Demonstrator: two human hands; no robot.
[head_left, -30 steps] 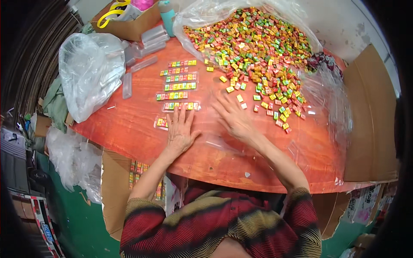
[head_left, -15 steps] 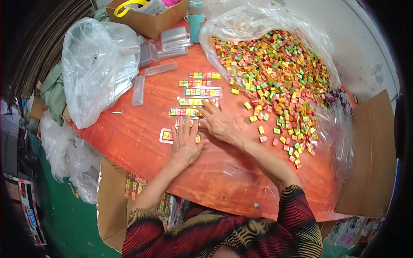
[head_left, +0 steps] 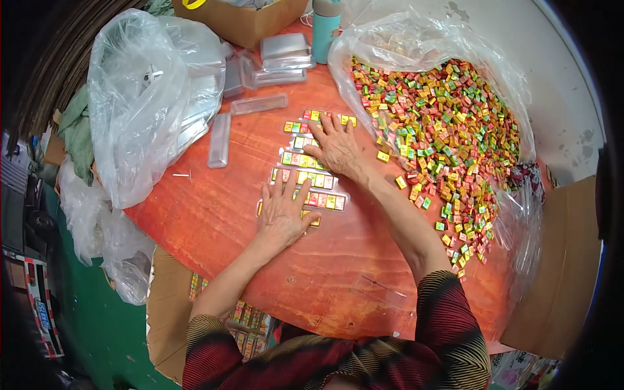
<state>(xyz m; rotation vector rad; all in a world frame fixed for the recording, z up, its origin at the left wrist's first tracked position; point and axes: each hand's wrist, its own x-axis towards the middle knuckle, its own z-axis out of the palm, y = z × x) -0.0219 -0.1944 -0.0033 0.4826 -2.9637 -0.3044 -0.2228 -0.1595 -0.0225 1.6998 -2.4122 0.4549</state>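
Observation:
My left hand (head_left: pixel 283 209) lies flat, fingers spread, on the nearest clear narrow trays (head_left: pixel 323 200) filled with coloured square candies on the orange table (head_left: pixel 214 214). My right hand (head_left: pixel 335 145) lies flat, fingers apart, on the filled trays (head_left: pixel 299 127) farther back. Several such rows sit side by side between and under both hands. To the right, a big heap of loose coloured candies (head_left: pixel 448 130) spreads over an open clear plastic bag (head_left: pixel 416 39). Neither hand grips anything.
Empty clear trays (head_left: pixel 259 104) and lids (head_left: pixel 220 140) lie at the back left beside a large clear bag (head_left: pixel 149 97). A teal bottle (head_left: pixel 325 29) and a cardboard box (head_left: pixel 240 19) stand at the back. Cardboard (head_left: pixel 559 260) flanks the table's right edge; more bags (head_left: pixel 97 221) hang left.
Both hands have moved away from me across the table, from the bare near part onto the rows of filled trays. My view has shifted, bringing the table closer.

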